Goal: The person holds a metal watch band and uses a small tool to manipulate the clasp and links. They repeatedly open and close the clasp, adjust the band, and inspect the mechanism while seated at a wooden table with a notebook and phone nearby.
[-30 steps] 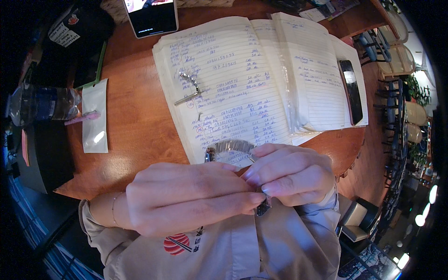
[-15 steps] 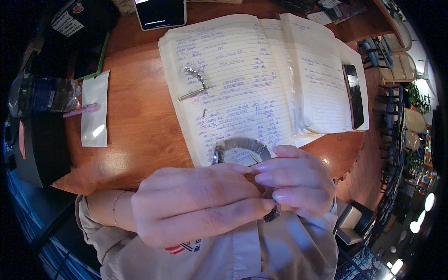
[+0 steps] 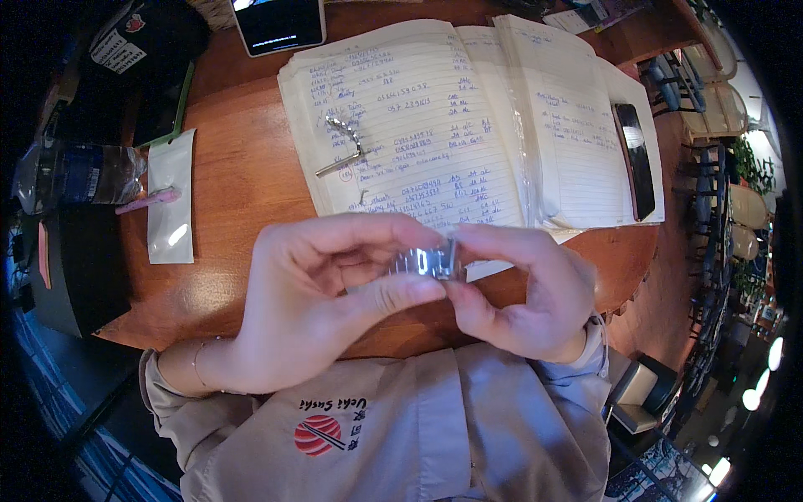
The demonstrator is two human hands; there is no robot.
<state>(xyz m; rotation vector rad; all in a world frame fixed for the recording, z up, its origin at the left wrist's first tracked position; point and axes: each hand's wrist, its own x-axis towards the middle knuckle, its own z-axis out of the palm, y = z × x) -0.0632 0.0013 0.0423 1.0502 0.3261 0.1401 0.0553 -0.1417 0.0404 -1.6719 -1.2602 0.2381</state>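
A shiny metal link watch band [image 3: 431, 261] is held between my two hands above the lower edge of the open notebook [image 3: 418, 109]. My left hand [image 3: 326, 280] pinches its left part between thumb and fingers. At its right end, the thumb and fingertips of my right hand [image 3: 527, 280] close on it. Motion blurs the band, and my fingers hide much of it. Beyond my hands, on the left page, lie a small bent row of silvery links [image 3: 347, 130] and a thin metal rod [image 3: 340, 164], close together or touching. A tiny dark pin [image 3: 363, 196] lies below them.
A dark phone [image 3: 634, 163] lies on the right page. Another lit device [image 3: 278, 25] stands at the back. On the left are a white packet [image 3: 170, 226], a pink pen [image 3: 150, 199], a clear bottle [image 3: 100, 174] and a black box [image 3: 71, 268]. The wooden table [image 3: 238, 151] ends near my body.
Both hands have risen and turned, bringing the band up with them. Its loop, visible before over the notebook's lower edge, is now mostly hidden by my fingers.
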